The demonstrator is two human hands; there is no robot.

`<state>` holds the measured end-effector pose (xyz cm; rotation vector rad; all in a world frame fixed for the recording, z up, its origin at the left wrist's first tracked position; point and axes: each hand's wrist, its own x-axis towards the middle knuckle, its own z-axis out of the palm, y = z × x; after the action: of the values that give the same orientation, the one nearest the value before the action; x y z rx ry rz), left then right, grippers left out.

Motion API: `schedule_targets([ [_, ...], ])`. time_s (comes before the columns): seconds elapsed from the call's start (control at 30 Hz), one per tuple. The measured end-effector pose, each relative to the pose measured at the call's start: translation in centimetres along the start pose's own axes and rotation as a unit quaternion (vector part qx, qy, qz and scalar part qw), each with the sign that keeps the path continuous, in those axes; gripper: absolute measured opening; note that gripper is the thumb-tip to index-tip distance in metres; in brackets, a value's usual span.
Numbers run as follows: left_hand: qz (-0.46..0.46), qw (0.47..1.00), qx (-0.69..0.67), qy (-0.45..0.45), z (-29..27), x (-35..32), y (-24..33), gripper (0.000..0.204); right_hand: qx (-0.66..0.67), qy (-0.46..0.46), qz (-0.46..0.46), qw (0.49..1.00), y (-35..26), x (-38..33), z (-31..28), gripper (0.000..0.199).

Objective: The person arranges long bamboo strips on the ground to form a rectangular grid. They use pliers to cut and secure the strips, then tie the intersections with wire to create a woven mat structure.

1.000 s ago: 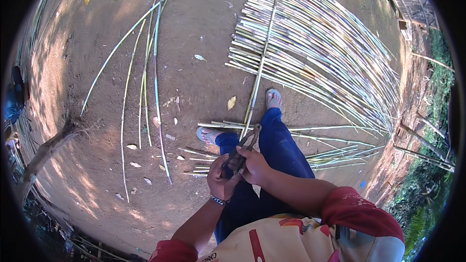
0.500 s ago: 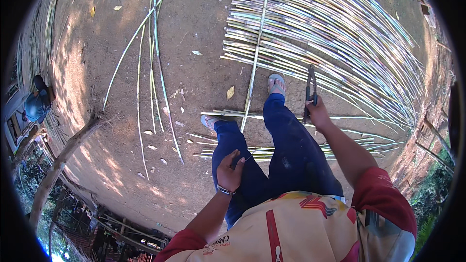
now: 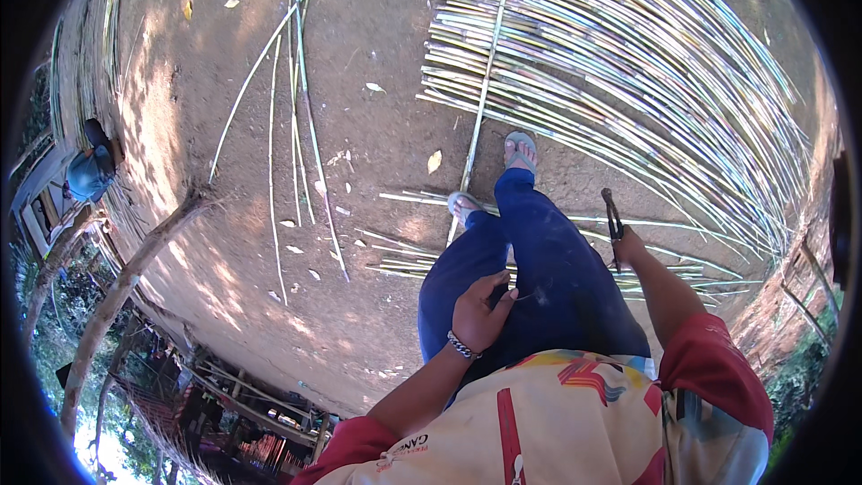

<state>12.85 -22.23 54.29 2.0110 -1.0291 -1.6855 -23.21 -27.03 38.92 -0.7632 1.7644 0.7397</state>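
Observation:
My right hand, at my right side, is closed round the handles of dark metal pincers, whose head points away from me. My left hand, a bracelet at its wrist, hovers over my thighs with curled fingers. A thin dark strand that looks like wire sticks out by its thumb. Ahead on the right lies a wide layer of long thin bamboo poles, side by side. One cross pole runs over their near ends. My left foot is at this pole's near end.
Loose poles lie by my feet, partly hidden behind my legs. Several long poles lie crossed on the dirt ahead left. A forked wooden post leans at the left. Beyond it a person in blue is bent low.
My left foot has stepped forward and right, to the cross pole. The pincers have come down and nearer, and now look more closed. My left hand has shifted right over my thighs.

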Motion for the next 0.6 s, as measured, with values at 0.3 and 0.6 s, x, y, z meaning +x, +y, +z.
schedule_targets([
  [0.3, 0.040, 0.998, -0.026, 0.049, 1.9, 2.4, -2.1, 0.033, -0.072, -0.002, -0.146, 0.987, -5.5, 2.4, 3.3, 0.032],
  [0.6, -0.064, 0.998, -0.016, -0.003, -3.4, 5.3, -0.5, 0.030, -0.009, 0.015, -0.078, 0.997, -7.9, 1.8, 2.2, 0.028],
])
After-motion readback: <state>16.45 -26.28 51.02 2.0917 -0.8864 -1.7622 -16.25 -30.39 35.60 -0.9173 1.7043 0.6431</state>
